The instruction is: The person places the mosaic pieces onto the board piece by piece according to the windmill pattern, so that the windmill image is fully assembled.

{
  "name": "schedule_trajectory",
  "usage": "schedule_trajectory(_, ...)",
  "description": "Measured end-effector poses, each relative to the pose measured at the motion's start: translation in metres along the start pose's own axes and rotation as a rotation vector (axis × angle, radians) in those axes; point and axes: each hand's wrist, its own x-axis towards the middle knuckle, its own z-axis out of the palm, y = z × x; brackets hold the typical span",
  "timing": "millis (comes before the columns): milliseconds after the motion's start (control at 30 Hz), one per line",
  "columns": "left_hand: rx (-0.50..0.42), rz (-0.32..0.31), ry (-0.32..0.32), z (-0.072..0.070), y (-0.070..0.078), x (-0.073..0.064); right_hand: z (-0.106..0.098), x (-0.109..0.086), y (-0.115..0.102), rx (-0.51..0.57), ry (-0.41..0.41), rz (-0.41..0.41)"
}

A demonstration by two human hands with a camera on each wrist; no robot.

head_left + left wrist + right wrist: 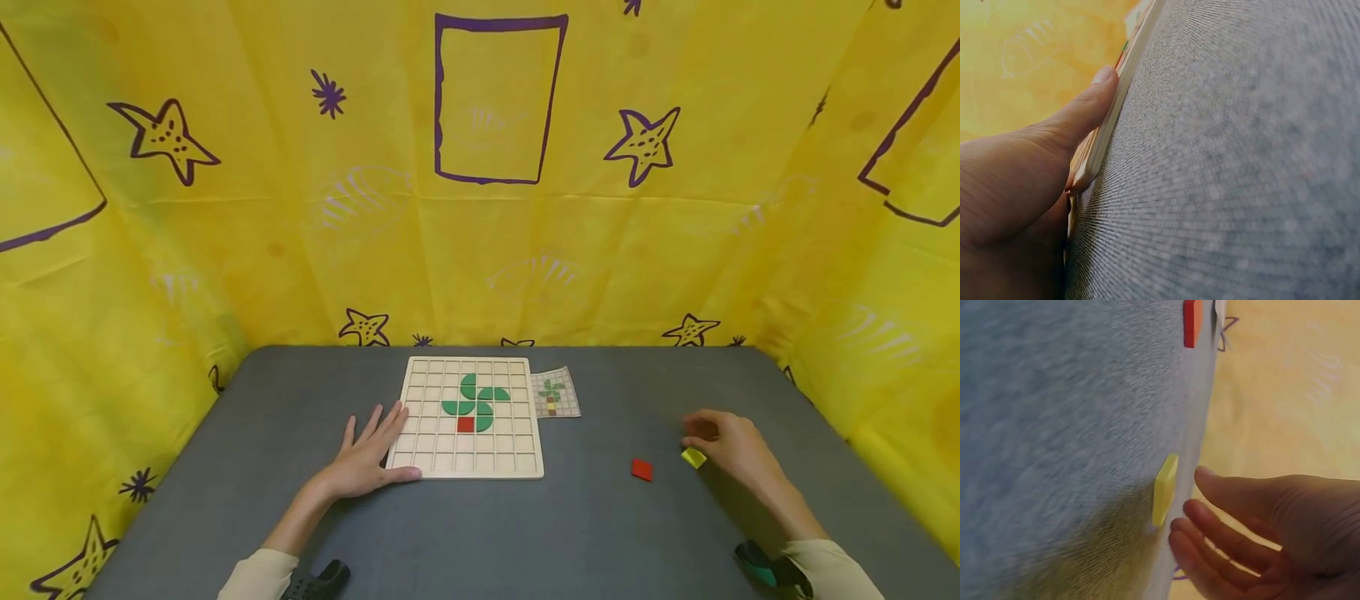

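My left hand (363, 465) rests on the left edge of a wooden grid board (438, 457), fingers spread and thumb at its front corner. In the left wrist view the thumb (1085, 109) lies along the board's rim (1107, 122). On the board, green rounded pieces (483, 415) form a pinwheel, with a red square tile (466, 425) below its middle. My right hand (729, 443) hovers by a yellow square tile (693, 457), fingers loosely bent. The right wrist view shows a gap between its fingertips and the yellow tile (1165, 490).
A loose red square tile (642, 470) lies on the grey table (555, 533), left of the yellow one. Touching the board's right side is a small printed pattern card (568, 406). Yellow cloth (480, 250) with purple drawings surrounds the table's back and sides.
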Motion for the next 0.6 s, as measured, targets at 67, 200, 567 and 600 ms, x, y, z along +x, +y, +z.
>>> schedule_trajectory(67,-0.006,-0.002,-0.002,-0.0003,-0.0002,0.0,-0.0019,-0.0031,0.0012,-0.01,-0.034,0.042)
schedule_trajectory(200,-0.006,-0.01,-0.002,-0.0004,-0.0005,0.0005,-0.0048,-0.0063,0.0026,-0.033,-0.079,0.116)
schedule_trajectory(567,-0.014,-0.006,-0.004,-0.0008,0.0,0.0009,-0.0032,-0.0074,0.0034,-0.009,-0.09,0.106)
schedule_trajectory(600,-0.014,-0.005,-0.004,-0.0008,0.0001,0.001,-0.0032,-0.0073,0.0031,-0.005,-0.083,0.103)
